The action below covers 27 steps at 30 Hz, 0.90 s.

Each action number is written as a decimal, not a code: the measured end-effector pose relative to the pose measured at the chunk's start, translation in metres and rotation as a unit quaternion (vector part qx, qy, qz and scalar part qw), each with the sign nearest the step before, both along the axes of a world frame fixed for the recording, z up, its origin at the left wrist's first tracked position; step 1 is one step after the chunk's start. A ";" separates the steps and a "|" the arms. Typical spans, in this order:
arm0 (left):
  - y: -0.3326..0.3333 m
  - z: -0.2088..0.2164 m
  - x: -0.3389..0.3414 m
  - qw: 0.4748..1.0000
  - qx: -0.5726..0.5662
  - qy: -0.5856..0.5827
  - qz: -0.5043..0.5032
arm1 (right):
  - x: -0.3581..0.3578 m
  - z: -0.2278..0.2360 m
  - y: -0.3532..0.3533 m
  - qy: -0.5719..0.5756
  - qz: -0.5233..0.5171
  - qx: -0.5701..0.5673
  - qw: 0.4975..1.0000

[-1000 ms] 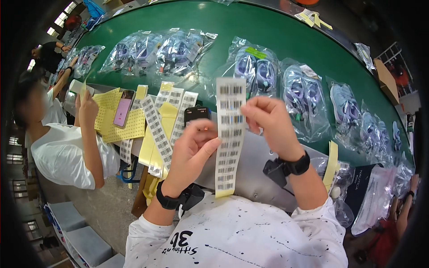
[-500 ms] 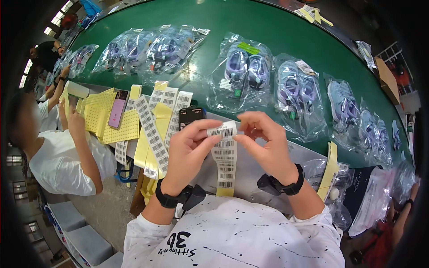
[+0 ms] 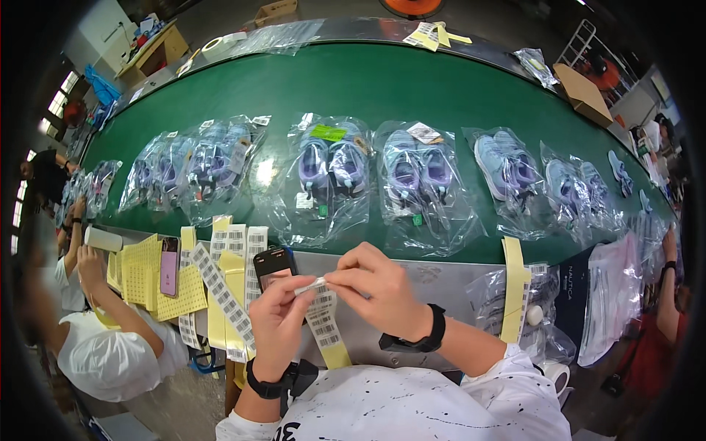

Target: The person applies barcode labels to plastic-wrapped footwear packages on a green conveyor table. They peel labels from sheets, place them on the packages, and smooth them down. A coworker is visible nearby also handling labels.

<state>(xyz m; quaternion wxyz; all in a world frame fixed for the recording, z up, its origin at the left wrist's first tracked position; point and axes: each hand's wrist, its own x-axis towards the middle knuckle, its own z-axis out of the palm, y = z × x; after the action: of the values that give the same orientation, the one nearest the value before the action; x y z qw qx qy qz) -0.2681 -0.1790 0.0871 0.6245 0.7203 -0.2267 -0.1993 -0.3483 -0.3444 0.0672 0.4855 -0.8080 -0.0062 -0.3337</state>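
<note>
Top of the label strip [image 3: 324, 323] now bent over between two pinches

A second ago the strip is held up flat, its printed face spread out to the right of the dark phone [image 3: 272, 266]. Now its top end is folded or rolled into a narrow white edge, just to the right of the phone's near end, while the rest hangs toward the person, down to a bare yellow tail.

The left hand [image 3: 276, 316], just on the near side of the phone, pinches one end of that white edge between thumb and fingers. The right hand [image 3: 379, 290], to the right of the phone, pinches the other end, fingertips almost meeting the left ones. Both hands sit closer to the phone than they did at first.

For the work in hand, the change seems to narrow attention from the whole strip to its top edge. Whether any label has come away from the backing I cannot tell, as the fingers cover the spot.

Neither hand touches the bagged shoes [image 3: 329, 173] with a green sticker [image 3: 328, 133], beyond the phone and to its right. Loose label strips [image 3: 220, 298] lie to the phone's left, and farther left of it are perforated yellow sheets [image 3: 140, 272].
</note>
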 end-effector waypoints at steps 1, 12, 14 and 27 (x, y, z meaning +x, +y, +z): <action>-0.002 0.000 -0.001 1.000 0.010 0.005 0.006 | -0.001 -0.002 -0.001 -0.013 -0.006 -0.018 1.000; -0.018 -0.016 -0.008 0.998 0.039 0.038 0.015 | 0.000 -0.032 -0.015 -0.067 -0.030 -0.014 0.997; -0.019 -0.017 -0.008 0.999 0.025 0.025 0.010 | 0.000 -0.035 -0.015 -0.021 0.003 0.080 0.997; -0.038 -0.037 -0.014 0.994 -0.023 0.095 -0.056 | -0.016 -0.041 -0.030 -0.094 -0.054 -0.162 0.981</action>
<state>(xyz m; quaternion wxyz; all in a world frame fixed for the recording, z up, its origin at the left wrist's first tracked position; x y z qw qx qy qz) -0.2822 -0.2165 0.0500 0.6473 0.6701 -0.2105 -0.2960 -0.3647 -0.3747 0.0258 0.3264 -0.8403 -0.0619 -0.4284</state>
